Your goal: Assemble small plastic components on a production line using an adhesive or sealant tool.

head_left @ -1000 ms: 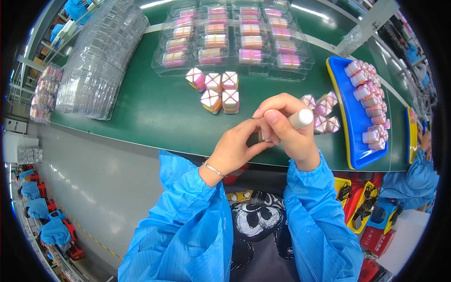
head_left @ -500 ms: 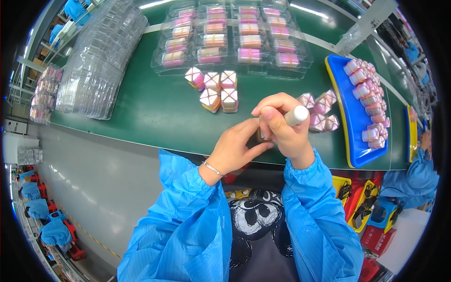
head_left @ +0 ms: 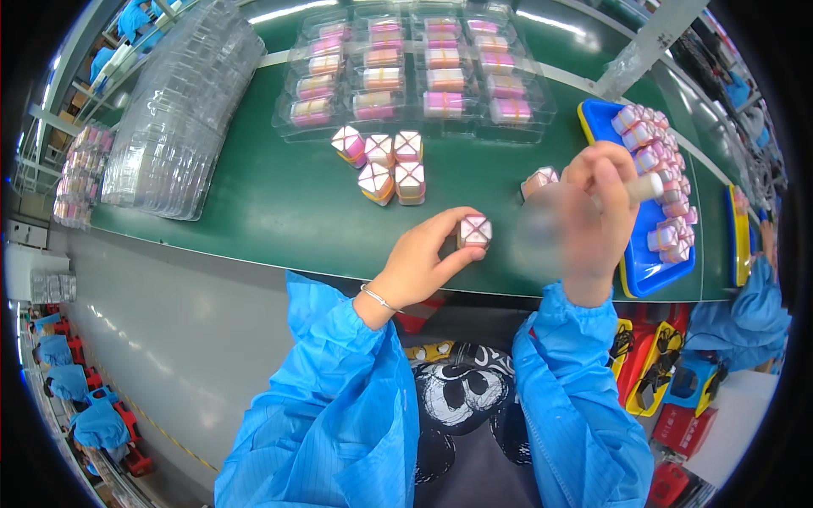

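My left hand grips a small block-shaped bundle by its sides, near the front edge of the green table. The bundle's white top has dark lines crossing in an X. To the right, my right hand is closed round a white-ended, pen-like stick; a blurred patch covers part of this hand. Just left of its fingers stands another bundle, with others near it hidden or blurred. Several similar pink-and-white bundles stand together beyond my left hand.
Clear plastic trays with rows of banded pink and cream bundles lie at the back. A tall stack of clear trays rises at the left. A blue tray of bundles stands at the right, with another person's blue sleeve beyond.
My right hand has moved right and away from the left hand, taking the white-ended stick along. The bundle in my left hand now shows its crossed top.
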A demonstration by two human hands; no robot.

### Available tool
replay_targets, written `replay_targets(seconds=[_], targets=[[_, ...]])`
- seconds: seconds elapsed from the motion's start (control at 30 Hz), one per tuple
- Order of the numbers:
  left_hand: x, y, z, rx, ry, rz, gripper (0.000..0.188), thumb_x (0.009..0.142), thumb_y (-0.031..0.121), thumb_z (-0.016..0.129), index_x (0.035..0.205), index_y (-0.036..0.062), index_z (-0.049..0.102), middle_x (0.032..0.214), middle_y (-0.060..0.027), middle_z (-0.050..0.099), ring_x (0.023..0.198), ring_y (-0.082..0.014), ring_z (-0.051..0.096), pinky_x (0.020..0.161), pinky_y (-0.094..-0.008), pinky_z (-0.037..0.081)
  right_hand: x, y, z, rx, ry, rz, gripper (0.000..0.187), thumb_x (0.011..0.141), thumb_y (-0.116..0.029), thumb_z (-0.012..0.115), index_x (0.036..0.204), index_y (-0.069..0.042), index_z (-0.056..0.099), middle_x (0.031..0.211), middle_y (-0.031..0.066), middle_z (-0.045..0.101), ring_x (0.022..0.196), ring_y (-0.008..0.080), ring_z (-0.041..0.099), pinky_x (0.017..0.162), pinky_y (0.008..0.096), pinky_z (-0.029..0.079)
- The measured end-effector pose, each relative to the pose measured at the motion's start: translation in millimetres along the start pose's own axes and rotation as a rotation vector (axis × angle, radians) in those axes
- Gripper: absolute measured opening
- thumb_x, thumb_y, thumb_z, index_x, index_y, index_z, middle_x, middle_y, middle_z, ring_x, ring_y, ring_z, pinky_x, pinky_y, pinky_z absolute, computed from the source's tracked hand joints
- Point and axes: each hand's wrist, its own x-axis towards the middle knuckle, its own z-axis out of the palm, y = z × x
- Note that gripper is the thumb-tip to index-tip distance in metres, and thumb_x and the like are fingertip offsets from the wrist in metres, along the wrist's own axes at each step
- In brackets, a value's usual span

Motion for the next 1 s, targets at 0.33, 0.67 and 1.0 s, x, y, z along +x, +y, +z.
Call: replay_targets(seconds=[0.33,0.67,1.0], targets=[[3,-4,-10,-0.361,-0.001,-0.131,0.11,0.077,0.089,0.017,0.142,0.002,0.029,0.096,-0.0055,0.061,0.074,-0.0095,0.055,0.059,-0.0227,0.042,-14,30,10,-0.692,-0.353,0.703,0.03,0.092,-0.035,0.066,0.094,-0.005,0.069,0.072,-0.0008,0.062,0.058,0.0049,0.052,0.05,0.0238,0.041],[-30,-15,-12,0.085,0.696,0.122,0.034,0.09,0.016,0.064,0.117,0.0027,0.047,0.105,-0.0066,0.045,0.077,-0.0111,0.043,0.071,-0.024,0.04,-25,-9,-27,-0.577,-0.207,0.738,0.032,0.086,-0.008,0.068,0.117,-0.006,0.062,0.1,-0.0013,0.064,0.075,0.0045,0.056,0.058,0.0219,0.044],[-6,9,-57,0.877,0.532,0.116,0.049,0.077,0.026,0.078,0.122,0.0135,0.061,0.134,-0.0119,0.043,0.127,-0.0319,0.037,0.104,-0.0442,0.032,-38,0,-42,-1.103,-0.302,0.188,0.043,0.076,0.012,0.057,0.113,-0.008,0.066,0.128,0.0127,0.056,0.118,0.0298,0.056,0.099,0.037,0.044]])
